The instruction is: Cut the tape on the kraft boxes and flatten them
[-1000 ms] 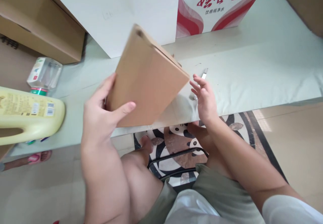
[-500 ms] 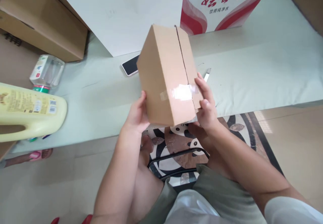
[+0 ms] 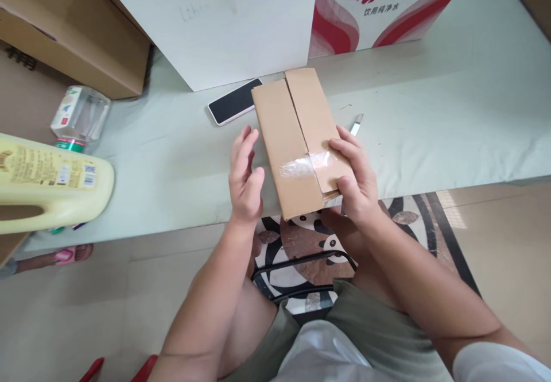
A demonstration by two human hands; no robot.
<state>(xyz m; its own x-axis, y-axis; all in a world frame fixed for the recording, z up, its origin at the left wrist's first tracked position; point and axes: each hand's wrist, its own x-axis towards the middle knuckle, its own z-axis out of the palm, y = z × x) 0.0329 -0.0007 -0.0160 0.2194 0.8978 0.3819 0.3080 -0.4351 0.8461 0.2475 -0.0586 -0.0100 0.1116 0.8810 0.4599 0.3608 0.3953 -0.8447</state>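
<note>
A brown cardboard box [image 3: 297, 123] is at the table's near edge, its flaps meeting in a seam. Clear tape [image 3: 298, 166] crosses that seam near the end closest to me. My right hand [image 3: 355, 175] grips the box's right side, fingers over the top face and thumb at the near corner. To the left of the box, my left hand [image 3: 246, 175] is apart from it, fingers raised and nothing in them. Just beyond the right fingers lies a utility knife [image 3: 357, 123], partly hidden. A smartphone [image 3: 232, 103] rests behind the box, dark screen up.
A large white carton [image 3: 241, 26] with a red-printed side stands at the back. On the left are a yellow jug [image 3: 55, 184], a clear plastic bottle [image 3: 81, 116] and a brown carton [image 3: 81, 31]. Another person's foot [image 3: 75, 254] shows below the table [image 3: 451, 112].
The box has been lowered and tipped, so its taped face now points up toward me. My left hand has let go of its left side; the right hand still holds on.
</note>
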